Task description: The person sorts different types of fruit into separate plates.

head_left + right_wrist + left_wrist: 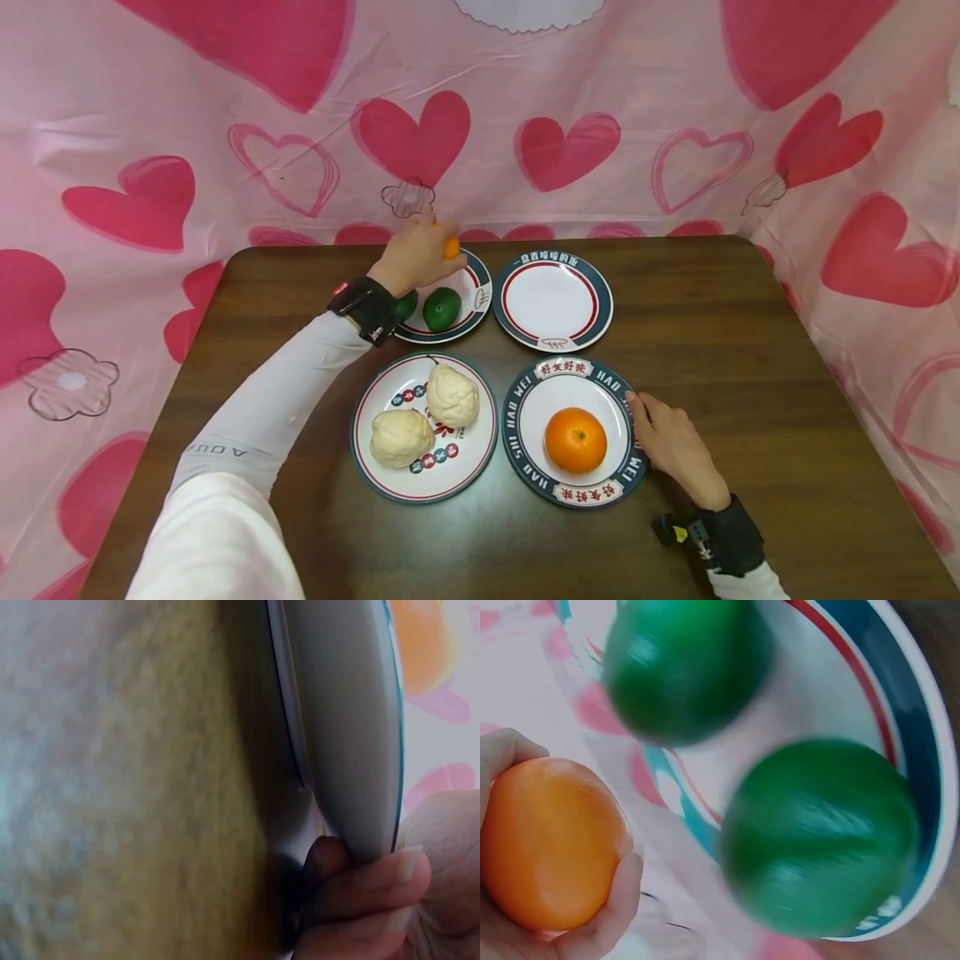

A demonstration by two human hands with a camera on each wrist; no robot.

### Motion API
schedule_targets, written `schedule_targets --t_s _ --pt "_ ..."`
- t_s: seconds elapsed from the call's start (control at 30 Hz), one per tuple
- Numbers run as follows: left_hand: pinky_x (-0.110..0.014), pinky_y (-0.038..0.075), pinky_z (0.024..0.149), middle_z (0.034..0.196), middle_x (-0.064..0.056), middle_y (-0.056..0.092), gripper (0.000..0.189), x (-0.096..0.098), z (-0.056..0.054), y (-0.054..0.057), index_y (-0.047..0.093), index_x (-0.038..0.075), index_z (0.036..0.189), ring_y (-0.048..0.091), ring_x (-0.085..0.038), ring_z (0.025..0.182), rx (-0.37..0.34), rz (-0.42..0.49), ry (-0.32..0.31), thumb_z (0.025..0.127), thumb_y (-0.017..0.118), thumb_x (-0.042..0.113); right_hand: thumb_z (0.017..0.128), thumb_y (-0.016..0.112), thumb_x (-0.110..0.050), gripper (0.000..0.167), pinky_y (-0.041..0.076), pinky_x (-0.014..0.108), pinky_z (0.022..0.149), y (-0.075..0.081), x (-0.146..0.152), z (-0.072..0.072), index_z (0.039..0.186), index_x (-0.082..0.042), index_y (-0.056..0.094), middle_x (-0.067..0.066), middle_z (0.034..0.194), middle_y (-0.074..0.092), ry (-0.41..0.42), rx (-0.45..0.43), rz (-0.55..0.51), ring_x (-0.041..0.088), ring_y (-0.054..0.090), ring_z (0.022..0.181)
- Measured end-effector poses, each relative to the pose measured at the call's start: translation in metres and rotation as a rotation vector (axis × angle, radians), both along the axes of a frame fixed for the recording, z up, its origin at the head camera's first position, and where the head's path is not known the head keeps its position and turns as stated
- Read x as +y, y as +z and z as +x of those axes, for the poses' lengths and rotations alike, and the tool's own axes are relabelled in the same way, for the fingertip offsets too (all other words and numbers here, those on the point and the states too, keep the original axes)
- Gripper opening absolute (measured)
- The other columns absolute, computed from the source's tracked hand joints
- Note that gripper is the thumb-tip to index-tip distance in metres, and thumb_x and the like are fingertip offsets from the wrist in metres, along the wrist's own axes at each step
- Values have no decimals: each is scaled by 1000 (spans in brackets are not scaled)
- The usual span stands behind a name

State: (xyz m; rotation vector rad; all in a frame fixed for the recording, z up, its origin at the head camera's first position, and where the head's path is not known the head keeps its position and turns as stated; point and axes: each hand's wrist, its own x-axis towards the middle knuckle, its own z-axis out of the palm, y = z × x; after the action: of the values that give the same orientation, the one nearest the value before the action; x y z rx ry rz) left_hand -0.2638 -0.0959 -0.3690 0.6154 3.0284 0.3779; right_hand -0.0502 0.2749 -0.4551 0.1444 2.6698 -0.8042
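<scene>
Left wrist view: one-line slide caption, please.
Left hand grips an orange fruit near a plate holding two green fruits.

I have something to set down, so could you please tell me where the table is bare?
Bare table lies right of the empty plate, beyond the right hand, and in front of the two nearer plates, between left sleeve and right wristband. The four plates crowd together, with the left hand at the green fruits' plate.

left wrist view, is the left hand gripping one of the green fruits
No, the left hand grips an orange fruit, while both green fruits sit on the plate.
</scene>
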Motion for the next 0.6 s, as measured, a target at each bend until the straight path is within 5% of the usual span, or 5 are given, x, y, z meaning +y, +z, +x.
schedule_targets --t_s 0.2,0.4,0.6 --pt "-45 61 80 121 -19 53 51 29 35 14 56 17 137 57 -33 101 77 4 -143 94 63 44 110 36 -44 47 40 31 58 0 2 0 102 -2 57 8 73 49 4 18 10 21 52 68" --pt "-41 61 71 122 -16 56 48 61 71 12 59 19 134 57 -29 100 116 -27 -287 94 61 45 110 36 -43 47 40 31 59 0 4 -1 105 -2 58 7 73 50 14 42 12 21 53 69" --pt "-40 61 74 129 -15 55 53 91 101 4 56 23 140 58 -27 98 -18 -123 -471 95 63 50 110 36 -44 49 40 31 61 -5 4 -1 109 -2 60 7 76 52 19 46 9 22 55 74"
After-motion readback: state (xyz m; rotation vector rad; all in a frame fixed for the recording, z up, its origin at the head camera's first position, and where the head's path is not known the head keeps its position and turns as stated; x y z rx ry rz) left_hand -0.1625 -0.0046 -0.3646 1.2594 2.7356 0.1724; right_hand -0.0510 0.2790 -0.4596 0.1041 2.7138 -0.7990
